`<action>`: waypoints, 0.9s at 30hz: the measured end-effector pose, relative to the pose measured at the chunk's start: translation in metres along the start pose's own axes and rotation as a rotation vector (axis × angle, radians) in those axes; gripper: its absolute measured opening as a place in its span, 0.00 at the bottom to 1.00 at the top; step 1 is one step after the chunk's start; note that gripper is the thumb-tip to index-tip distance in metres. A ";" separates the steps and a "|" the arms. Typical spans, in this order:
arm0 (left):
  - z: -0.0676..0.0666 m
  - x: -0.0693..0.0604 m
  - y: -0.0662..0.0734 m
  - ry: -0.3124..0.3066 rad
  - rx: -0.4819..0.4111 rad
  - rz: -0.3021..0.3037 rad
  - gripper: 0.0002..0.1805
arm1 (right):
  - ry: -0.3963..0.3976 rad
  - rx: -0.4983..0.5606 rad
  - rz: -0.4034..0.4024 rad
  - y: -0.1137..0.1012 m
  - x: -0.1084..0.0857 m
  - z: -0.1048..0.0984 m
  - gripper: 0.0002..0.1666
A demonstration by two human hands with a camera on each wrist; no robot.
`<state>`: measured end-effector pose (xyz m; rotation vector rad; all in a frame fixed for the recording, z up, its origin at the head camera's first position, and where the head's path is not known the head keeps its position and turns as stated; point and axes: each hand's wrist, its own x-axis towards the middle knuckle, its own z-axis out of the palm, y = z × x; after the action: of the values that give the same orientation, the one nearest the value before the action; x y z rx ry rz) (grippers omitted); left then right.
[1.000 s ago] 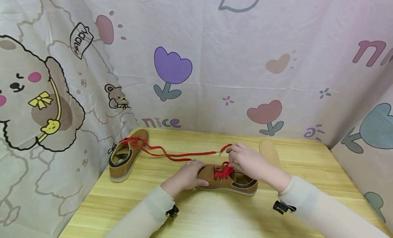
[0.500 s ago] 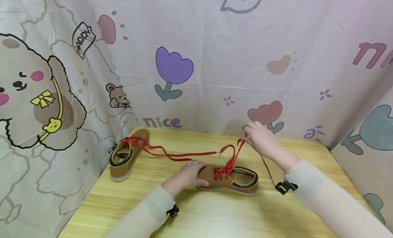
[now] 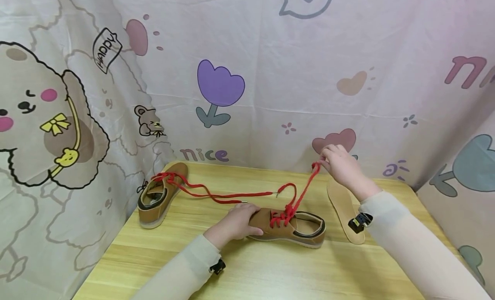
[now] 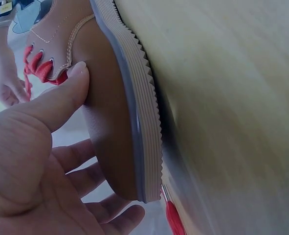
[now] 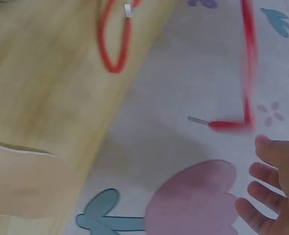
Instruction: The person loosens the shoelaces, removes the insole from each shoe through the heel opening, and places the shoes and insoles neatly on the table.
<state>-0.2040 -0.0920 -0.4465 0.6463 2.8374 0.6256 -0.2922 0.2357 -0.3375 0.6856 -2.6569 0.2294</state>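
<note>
A brown shoe lies in front of me with its toe to the left, its red laces still through the eyelets. My left hand grips the toe; in the left wrist view the thumb presses the upper and the other fingers curl around the far side. My right hand is raised right of the shoe, fingertips at one red shoelace that slants up from the eyelets. In the right wrist view this lace's metal-tipped end hangs by the fingertips, its strand blurred. The pinch itself is partly hidden.
At the back left stands the other brown shoe, its long red laces stretched across the wooden table toward the middle. A tan insole lies at right, partly behind the right wrist. A printed cloth hangs behind the table.
The right hand has risen from the lacing and moved right, drawing the red shoelace up from the shoe. The shoe's opening and insole now show more. The left hand has stayed on the toe.
</note>
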 end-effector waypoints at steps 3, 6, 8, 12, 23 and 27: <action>0.000 -0.001 0.000 0.000 -0.013 0.003 0.41 | -0.031 -0.015 -0.006 -0.001 -0.004 0.008 0.06; 0.000 -0.002 0.000 0.001 -0.023 0.006 0.41 | -0.041 -0.025 -0.060 -0.009 -0.010 0.017 0.08; 0.000 -0.002 0.000 0.002 -0.026 0.005 0.41 | -0.035 -0.029 -0.102 -0.017 -0.014 0.020 0.08; -0.002 -0.003 0.001 0.002 -0.030 -0.003 0.41 | -0.058 -0.013 -0.168 -0.035 -0.021 0.019 0.08; -0.002 -0.001 0.000 0.002 -0.023 0.003 0.41 | -0.069 -0.039 -0.323 -0.074 -0.036 0.004 0.08; -0.001 -0.001 -0.001 -0.002 -0.023 0.004 0.41 | -0.077 -0.014 -0.358 -0.083 -0.040 0.004 0.07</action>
<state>-0.2038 -0.0937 -0.4458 0.6482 2.8236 0.6563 -0.2200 0.1801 -0.3526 1.1666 -2.5445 0.0856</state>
